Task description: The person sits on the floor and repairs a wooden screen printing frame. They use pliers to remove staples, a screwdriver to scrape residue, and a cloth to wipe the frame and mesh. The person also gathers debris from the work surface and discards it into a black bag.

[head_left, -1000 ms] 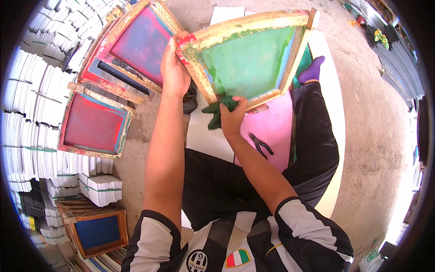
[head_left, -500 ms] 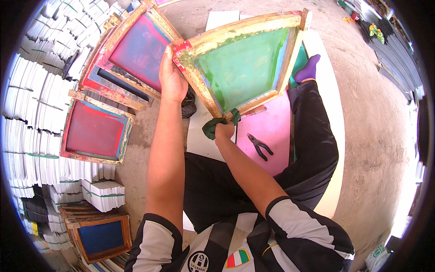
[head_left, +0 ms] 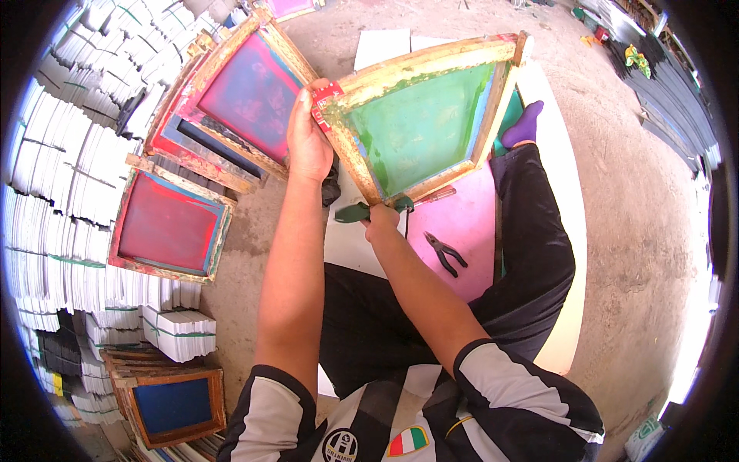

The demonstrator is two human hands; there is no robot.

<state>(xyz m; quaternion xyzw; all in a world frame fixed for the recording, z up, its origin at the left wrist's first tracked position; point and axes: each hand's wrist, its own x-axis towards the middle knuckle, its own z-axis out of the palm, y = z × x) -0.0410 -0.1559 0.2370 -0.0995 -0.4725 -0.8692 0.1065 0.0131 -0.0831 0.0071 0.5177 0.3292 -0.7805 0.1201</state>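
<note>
A wooden screen-printing frame [head_left: 424, 58] with green-stained mesh is tilted up in front of me. My left hand [head_left: 310, 146] is closed around its left edge, beside a red label [head_left: 326, 93] at the upper left corner. At the frame's lower corner, my right hand [head_left: 382, 222] is closed on a dark green cloth [head_left: 352, 213], which presses against the wood. My right fingertips are partly hidden by the cloth. Below the frame, black-handled pliers [head_left: 445, 252] and a screwdriver with a reddish handle [head_left: 437, 194] lie on a pink sheet [head_left: 479, 231].
More printing frames stand at the left: a pink-blue one [head_left: 252, 98], a red one [head_left: 169, 225] and a blue one [head_left: 172, 405]. Stacks of bundled white sheets [head_left: 61, 162] line the far left. My leg with a purple sock [head_left: 523, 125] stretches along the right.
The frame and my left hand have shifted slightly right and down in view. The cloth in my right hand looks flatter and has moved a little at the lower corner.
</note>
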